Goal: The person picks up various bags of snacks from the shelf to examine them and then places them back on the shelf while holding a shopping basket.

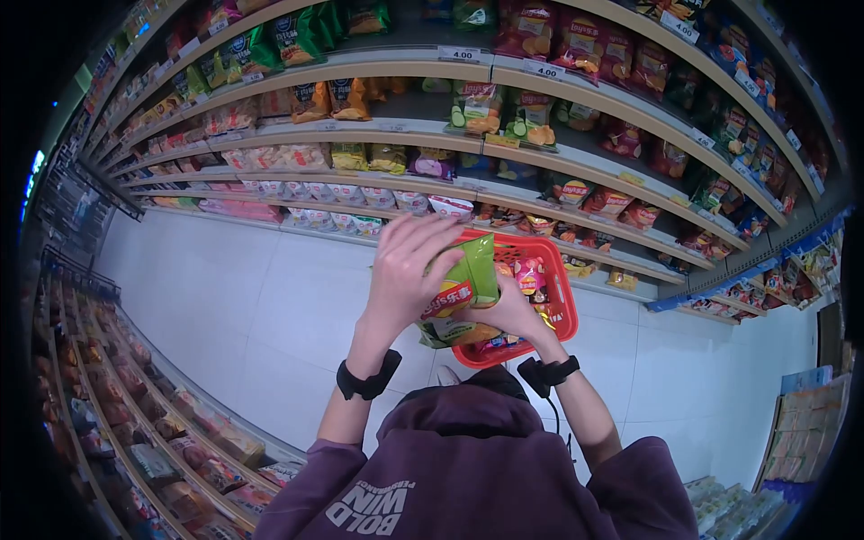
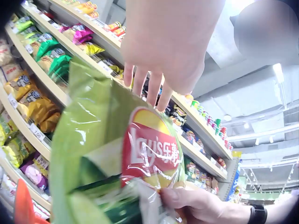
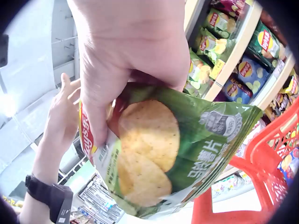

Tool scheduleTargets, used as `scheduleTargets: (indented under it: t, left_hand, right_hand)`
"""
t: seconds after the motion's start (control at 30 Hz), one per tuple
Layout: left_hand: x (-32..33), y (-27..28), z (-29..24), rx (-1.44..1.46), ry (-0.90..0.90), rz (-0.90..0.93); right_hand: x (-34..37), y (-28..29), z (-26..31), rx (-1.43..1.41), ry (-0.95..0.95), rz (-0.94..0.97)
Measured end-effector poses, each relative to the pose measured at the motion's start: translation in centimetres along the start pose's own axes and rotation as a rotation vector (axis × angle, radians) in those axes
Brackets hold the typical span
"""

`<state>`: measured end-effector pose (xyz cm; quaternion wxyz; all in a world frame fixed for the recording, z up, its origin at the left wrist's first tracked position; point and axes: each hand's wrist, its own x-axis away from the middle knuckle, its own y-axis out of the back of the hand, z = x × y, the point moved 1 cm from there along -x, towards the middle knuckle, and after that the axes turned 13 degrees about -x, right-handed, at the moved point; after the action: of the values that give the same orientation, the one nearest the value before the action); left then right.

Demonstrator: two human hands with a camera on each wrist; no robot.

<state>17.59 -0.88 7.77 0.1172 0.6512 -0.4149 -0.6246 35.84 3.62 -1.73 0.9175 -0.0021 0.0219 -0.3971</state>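
Note:
A green Lay's potato chip bag [image 1: 481,270] is held up in front of the person's body, overlapping a red shopping basket [image 1: 567,301] in the head view. My right hand [image 1: 513,310] grips the bag by its side, with the thumb pressed on the printed front in the left wrist view. Potato slices and a red-yellow logo show on the bag [image 3: 154,140]. My left hand [image 1: 409,270] is at the bag's other side, fingers stretched out. In the left wrist view, that hand [image 2: 168,51] hovers by the bag's top edge, its fingers straight and slightly spread.
Inside the basket lie several snack packs, among them a pink one [image 1: 529,272]. Long shelves of chip bags with price tags [image 1: 464,55] run along the far side. Another snack shelf [image 1: 153,405] curves along the left. Pale floor tiles [image 1: 216,288] lie between them.

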Motion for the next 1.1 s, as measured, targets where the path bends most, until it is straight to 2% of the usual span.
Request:
scheduleTargets:
  t: [0.07, 0.1, 0.2, 0.33, 0.4, 0.5, 0.6, 0.7, 0.8, 0.93, 1.03, 1.1]
  left_hand:
    - [0.7, 1.1, 1.3, -0.009, 0.195, -0.115]
    - [1.9, 1.0, 2.5, 0.083, 0.321, -0.138]
    - [5.3, -0.8, 3.8, 0.573, 0.734, -0.186]
    - [9.0, -3.4, 3.6, 1.151, 0.997, 0.395]
    - [8.9, -3.9, 1.8, 1.119, 1.009, 0.56]
    - [8.1, -3.3, 0.2, 1.154, 0.971, 0.592]
    - [8.4, -3.0, 0.5, 1.125, 0.821, 0.611]
    - [8.2, -1.9, -0.3, 1.075, 0.794, 0.528]
    - [8.6, -1.5, -0.1, 1.123, 0.933, 0.611]
    - [9.5, -1.7, -0.4, 1.055, 0.947, 0.476]
    - [10.1, -2.9, -1.1, 1.055, 0.973, 0.21]
    - [10.0, -3.2, -0.9, 1.059, 1.024, 0.111]
  right_hand:
    - [0.5, 0.4, -0.8, -0.206, -0.082, -0.135]
    - [0.7, 0.6, -1.0, -0.311, -0.123, -0.204]
    - [1.0, 1.5, -0.8, -0.371, -0.114, -0.279]
    - [0.4, 1.4, -0.2, -0.552, -0.08, -0.275]
    - [0.1, 0.8, 0.8, -0.597, -0.122, -0.274]
    - [0.0, 0.2, 1.0, -0.555, -0.149, -0.289]
    - [-0.1, 0.3, 0.8, -0.488, -0.142, -0.289]
    - [0.0, 0.3, 0.3, -0.533, -0.143, -0.336]
    - [0.2, 1.0, 0.3, -0.684, -0.132, -0.41]
    - [0.6, 2.3, 0.4, -0.791, -0.051, -0.466]
    - [1.3, 2.4, 0.5, -0.788, -0.042, -0.42]
    - [1.5, 2.6, -0.4, -0.879, 0.013, -0.428]
